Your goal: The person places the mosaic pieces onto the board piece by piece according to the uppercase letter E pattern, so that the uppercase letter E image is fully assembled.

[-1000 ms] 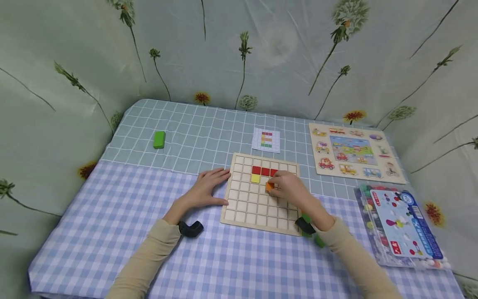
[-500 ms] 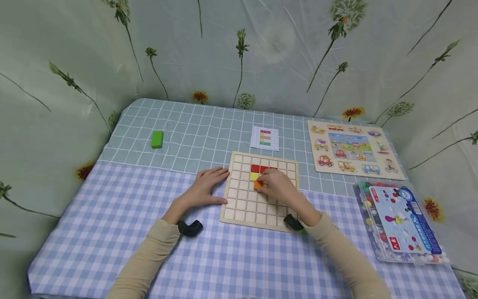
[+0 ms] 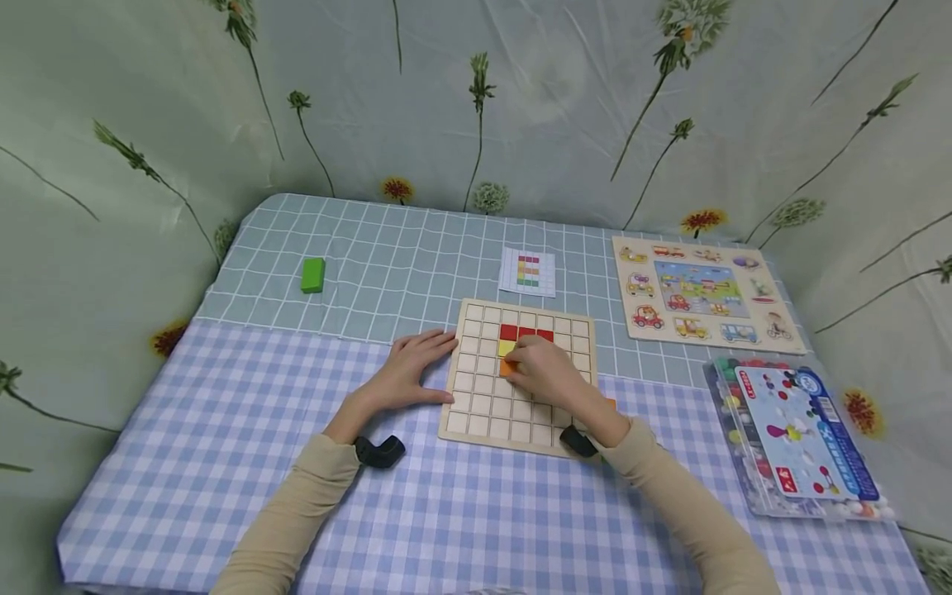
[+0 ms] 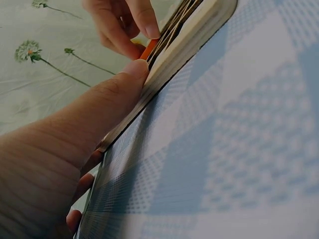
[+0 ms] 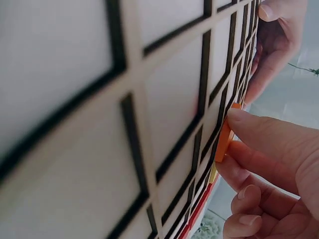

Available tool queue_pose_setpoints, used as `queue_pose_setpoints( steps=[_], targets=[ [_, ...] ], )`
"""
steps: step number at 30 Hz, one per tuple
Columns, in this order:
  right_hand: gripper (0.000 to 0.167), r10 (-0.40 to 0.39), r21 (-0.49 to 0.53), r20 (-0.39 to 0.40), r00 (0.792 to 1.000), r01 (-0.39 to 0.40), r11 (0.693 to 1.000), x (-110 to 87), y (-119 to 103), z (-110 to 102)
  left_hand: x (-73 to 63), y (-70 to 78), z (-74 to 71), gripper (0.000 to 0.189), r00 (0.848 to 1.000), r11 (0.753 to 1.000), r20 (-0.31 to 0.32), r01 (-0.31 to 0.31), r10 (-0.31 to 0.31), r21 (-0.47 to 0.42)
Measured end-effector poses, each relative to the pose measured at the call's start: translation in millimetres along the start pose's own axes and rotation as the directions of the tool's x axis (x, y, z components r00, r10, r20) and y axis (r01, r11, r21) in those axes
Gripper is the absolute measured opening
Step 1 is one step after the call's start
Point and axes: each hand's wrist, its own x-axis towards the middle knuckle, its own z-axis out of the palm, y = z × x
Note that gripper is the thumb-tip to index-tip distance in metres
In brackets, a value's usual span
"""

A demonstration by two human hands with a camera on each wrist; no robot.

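My right hand (image 3: 549, 369) pinches an orange square block (image 3: 507, 368) between thumb and fingers, low at a cell of the wooden grid board (image 3: 479, 402). In the right wrist view the orange block (image 5: 227, 137) stands slightly proud of the grid beneath the fingertips. Directly above it in the head view is a yellow block (image 3: 506, 348), and over that runs a row of red blocks (image 3: 509, 330). Along the board's left edge rests my left hand (image 3: 407, 376), fingers and thumb extended. The left wrist view has that thumb (image 4: 109, 99) against the board's side.
Behind the board lies a paper card (image 3: 548, 285) with a coloured grid pattern. A green block (image 3: 313, 275) sits far left. To the right are a wooden picture puzzle (image 3: 640, 322) and a clear box (image 3: 803, 438) of coloured parts. My right forearm partly hides an orange piece (image 3: 611, 403).
The right hand has carried the orange block leftward across the board to the cell below the yellow block and lowered it there. The left hand keeps its place at the edge.
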Motion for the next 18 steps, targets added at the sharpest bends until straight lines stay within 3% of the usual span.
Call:
queue_pose_setpoints(
  steps=[18],
  targets=[
    [0.019,-0.009,-0.025,-0.032,0.999,0.008,1.000,-0.5,-3.8,0.4,0.7,-0.7,1.1,0.089,1.000,1.000,0.007,0.011,-0.011,0.002]
  ],
)
